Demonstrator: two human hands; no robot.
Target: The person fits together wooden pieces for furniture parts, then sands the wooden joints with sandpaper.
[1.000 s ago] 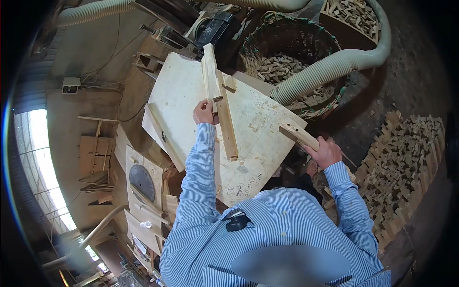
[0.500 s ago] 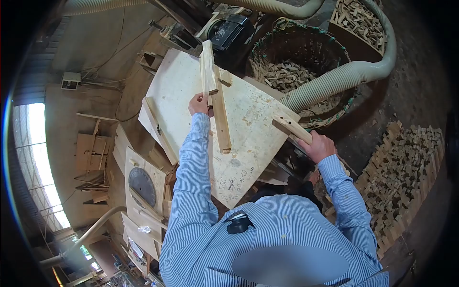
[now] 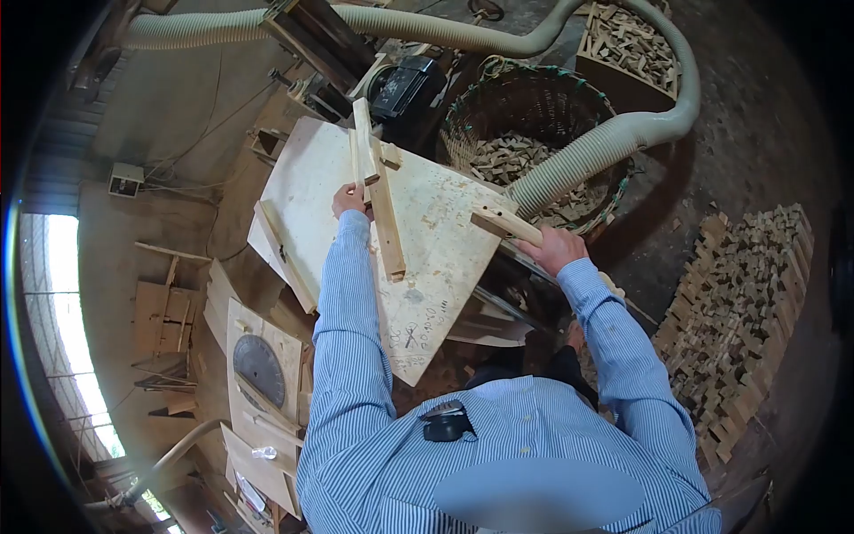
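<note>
My left hand (image 3: pixel 350 198) grips a long wooden strip (image 3: pixel 359 142) that lies on a pale plywood table top (image 3: pixel 436 222), beside a longer wooden rail (image 3: pixel 386 218) fixed on the table. My right hand (image 3: pixel 555 248) is closed around a short wooden stick (image 3: pixel 505 224) held over the table's right edge. Both arms wear blue striped sleeves.
A woven basket (image 3: pixel 534 98) of small wood offcuts stands behind the table, with a ribbed dust hose (image 3: pixel 605 142) draped across it. A black motor (image 3: pixel 405 84) sits at the table's far end. Stacked wood blocks (image 3: pixel 738 294) fill the right. A circular saw blade (image 3: pixel 258 369) lies lower left.
My left hand has pushed the strip farther along the table, away from me. My right hand has brought its stick up and in toward the table's edge. The view has shifted.
</note>
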